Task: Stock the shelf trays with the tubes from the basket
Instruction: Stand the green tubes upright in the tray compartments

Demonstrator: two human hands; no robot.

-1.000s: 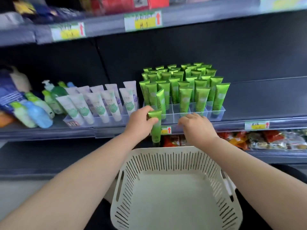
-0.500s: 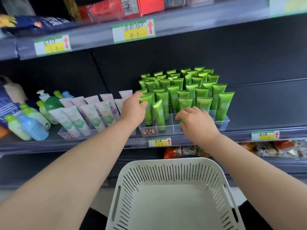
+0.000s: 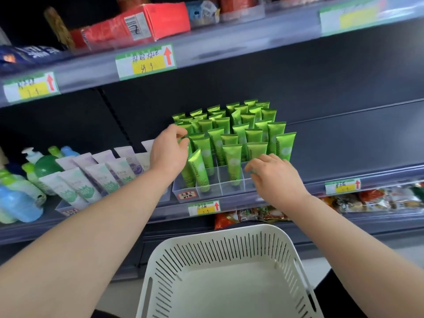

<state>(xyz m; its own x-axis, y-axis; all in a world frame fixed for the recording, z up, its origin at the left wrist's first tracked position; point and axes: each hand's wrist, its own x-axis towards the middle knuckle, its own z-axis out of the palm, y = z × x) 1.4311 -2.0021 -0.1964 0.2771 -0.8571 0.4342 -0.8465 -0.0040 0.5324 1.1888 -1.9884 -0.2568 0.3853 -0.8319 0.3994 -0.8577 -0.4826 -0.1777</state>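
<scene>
Several green tubes (image 3: 241, 127) stand cap-down in a clear divided tray (image 3: 229, 191) on the middle shelf. My left hand (image 3: 168, 150) is at the tray's front left and pinches the top edge of one green tube (image 3: 186, 175), whose lower part shows below the hand in the left column. Another green tube (image 3: 199, 168) leans beside it. My right hand (image 3: 276, 177) lies over the tray's front right compartments with bent fingers; what the fingertips hold is hidden. The white slotted basket (image 3: 206, 253) below the hands has nothing in it.
White and lilac tubes (image 3: 91, 175) fill a tray to the left, with pump bottles (image 3: 23, 191) beyond. A red box (image 3: 146, 21) sits on the upper shelf. Snack packs (image 3: 367, 200) lie on the lower shelf. Price tags (image 3: 203, 207) line the shelf edges.
My left hand carried the green tube up from below the shelf edge into the tray's left column. My right hand rose from the shelf edge onto the tray's front right.
</scene>
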